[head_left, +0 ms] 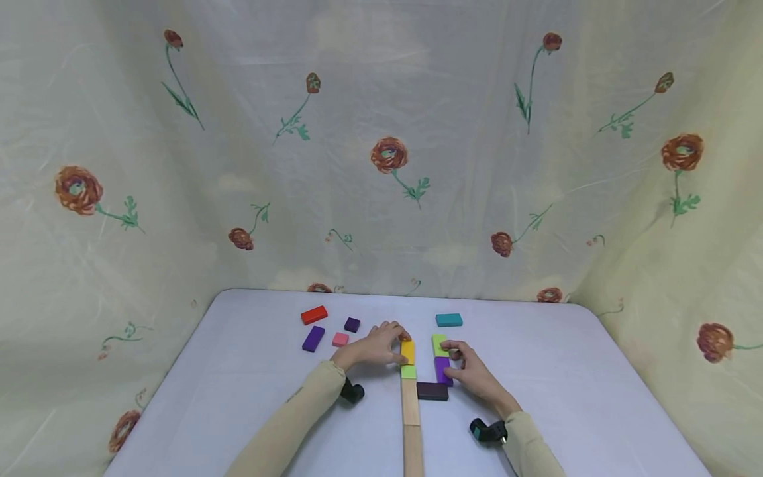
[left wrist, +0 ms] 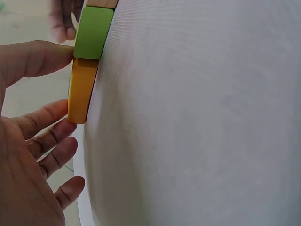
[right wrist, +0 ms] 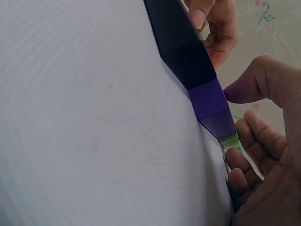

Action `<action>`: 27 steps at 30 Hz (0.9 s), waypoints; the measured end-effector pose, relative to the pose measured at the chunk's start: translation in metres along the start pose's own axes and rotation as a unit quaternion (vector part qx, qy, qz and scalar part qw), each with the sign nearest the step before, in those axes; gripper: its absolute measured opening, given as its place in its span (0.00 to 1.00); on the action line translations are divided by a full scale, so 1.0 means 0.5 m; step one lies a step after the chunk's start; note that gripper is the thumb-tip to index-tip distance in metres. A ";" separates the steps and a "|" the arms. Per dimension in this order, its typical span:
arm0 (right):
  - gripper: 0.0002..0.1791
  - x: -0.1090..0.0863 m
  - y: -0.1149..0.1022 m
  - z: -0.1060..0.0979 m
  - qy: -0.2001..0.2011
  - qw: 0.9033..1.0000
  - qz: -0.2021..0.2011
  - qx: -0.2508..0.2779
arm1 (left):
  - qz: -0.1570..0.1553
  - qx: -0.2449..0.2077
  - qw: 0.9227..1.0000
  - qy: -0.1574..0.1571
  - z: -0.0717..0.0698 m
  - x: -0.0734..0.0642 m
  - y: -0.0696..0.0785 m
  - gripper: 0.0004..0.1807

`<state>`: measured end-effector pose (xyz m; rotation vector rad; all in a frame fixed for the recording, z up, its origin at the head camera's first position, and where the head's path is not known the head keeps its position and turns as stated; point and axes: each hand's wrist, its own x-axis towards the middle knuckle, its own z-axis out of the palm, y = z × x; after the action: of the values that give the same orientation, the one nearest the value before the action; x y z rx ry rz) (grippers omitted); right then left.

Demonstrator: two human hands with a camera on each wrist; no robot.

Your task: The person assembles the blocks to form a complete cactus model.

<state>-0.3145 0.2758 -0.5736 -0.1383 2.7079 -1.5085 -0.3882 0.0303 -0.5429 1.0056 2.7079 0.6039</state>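
Note:
A yellow block (head_left: 408,352) extends the line of blocks past a light green block (head_left: 408,372). My left hand (head_left: 379,346) pinches the yellow block endwise; in the left wrist view its thumb (left wrist: 51,59) lies at the seam with the green block (left wrist: 93,33). To the right, a purple block (head_left: 443,371) and a lime green block (head_left: 440,345) lie end to end, beyond a black block (head_left: 432,391) set crosswise. My right hand (head_left: 474,373) spans this pair, thumb at the purple block (right wrist: 209,99) and fingertips by the lime one (right wrist: 229,141).
Plain wooden blocks (head_left: 411,402) run toward the near edge. At the back left lie a red block (head_left: 314,315), a purple block (head_left: 312,339), a small dark purple block (head_left: 352,324) and a pink block (head_left: 340,339). A teal block (head_left: 449,320) lies back right.

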 end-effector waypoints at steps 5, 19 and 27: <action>0.27 0.001 -0.001 0.000 0.001 1.000 -0.002 -0.002 | -0.001 0.000 1.000 -0.002 -0.001 -0.002 0.002 0.26; 0.27 0.000 -0.001 0.001 0.002 1.000 -0.001 -0.006 | -0.004 -0.008 1.000 -0.006 -0.002 -0.003 0.005 0.25; 0.27 0.002 -0.001 0.003 0.005 1.000 -0.004 -0.005 | 0.003 -0.012 1.000 -0.004 0.001 -0.004 0.001 0.25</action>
<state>-0.3152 0.2744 -0.5741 -0.1417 2.7251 -1.5026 -0.3862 0.0295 -0.5428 1.0089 2.6851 0.6308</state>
